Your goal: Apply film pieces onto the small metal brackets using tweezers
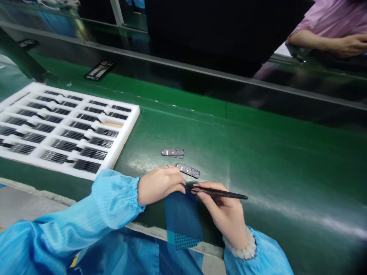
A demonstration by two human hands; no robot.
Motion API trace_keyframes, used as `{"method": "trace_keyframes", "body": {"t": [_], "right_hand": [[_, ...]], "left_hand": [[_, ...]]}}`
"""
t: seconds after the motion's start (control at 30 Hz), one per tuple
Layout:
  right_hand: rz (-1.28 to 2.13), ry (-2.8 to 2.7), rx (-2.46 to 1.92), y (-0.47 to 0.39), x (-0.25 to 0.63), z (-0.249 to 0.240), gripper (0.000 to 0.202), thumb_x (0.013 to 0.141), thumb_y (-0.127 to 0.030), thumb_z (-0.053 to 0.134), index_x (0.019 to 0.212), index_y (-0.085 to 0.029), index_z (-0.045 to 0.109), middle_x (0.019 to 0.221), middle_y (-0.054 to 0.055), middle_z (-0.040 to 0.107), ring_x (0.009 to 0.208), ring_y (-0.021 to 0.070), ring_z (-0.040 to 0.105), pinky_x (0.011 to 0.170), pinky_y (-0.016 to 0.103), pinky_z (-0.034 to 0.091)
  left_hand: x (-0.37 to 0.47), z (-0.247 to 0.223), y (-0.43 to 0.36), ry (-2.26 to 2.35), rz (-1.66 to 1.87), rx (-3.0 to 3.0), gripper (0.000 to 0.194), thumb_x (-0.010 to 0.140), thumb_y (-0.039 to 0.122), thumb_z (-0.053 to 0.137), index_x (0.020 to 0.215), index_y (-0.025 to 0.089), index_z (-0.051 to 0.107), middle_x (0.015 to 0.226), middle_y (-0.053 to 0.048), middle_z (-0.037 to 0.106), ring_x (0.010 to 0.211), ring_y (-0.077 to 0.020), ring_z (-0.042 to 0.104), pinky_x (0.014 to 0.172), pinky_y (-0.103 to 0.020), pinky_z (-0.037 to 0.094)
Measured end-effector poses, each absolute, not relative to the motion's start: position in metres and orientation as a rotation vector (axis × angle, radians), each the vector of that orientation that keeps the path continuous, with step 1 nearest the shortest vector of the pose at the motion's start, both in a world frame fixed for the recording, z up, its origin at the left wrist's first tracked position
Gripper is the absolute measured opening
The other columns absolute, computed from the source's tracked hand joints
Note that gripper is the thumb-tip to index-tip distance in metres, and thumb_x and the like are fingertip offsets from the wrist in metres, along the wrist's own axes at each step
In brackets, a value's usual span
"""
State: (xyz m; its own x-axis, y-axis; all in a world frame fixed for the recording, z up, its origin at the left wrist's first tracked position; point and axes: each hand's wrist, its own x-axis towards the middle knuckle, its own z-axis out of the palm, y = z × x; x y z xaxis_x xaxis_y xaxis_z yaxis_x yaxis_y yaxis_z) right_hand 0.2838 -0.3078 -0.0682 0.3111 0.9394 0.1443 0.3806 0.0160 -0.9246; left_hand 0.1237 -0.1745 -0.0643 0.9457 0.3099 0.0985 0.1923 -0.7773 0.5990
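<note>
Black tweezers (226,193) lie in my right hand (226,214), its fingers closed round them and their tips pointing left. My left hand (163,184) has thumb and fingers pinched at the top end of a translucent blue sheet (183,214) dotted with rows of small dark marks. The sheet reaches down over the front edge of the bench. Both hands meet at its top, and the tweezer tips there are hard to make out. Just beyond my left fingertips rests a small dark oblong part (188,170). Farther back, similar parts (172,152) overlap each other.
To the left sits a white foam tray (134,110) with rows of black slotted strips in its compartments. A dark phone-like frame (99,70) lies on the green conveyor strip (160,90) behind. A dark panel (223,34) rises beyond. Across the line, another person's hand (351,45) shows.
</note>
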Motion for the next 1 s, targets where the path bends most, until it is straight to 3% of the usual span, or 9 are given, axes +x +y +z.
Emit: {"method": "trace_keyframes", "body": {"t": [1.0], "right_hand": [[0.758, -1.183, -1.571, -0.3056, 0.283, -0.0646, 0.01, 0.083, -0.028, 0.062, 0.089, -0.023, 0.067, 0.083, 0.003, 0.073, 0.072, 0.0192, 0.071, 0.067, 0.03, 0.059]], "left_hand": [[0.1228, -0.0674, -0.1759, 0.345, 0.315, 2.657, 0.032, 0.094, 0.034, 0.042, 0.079, 0.019, 0.066, 0.076, 0.0, 0.061, 0.075, -0.0132, 0.057, 0.069, -0.023, 0.043]]}}
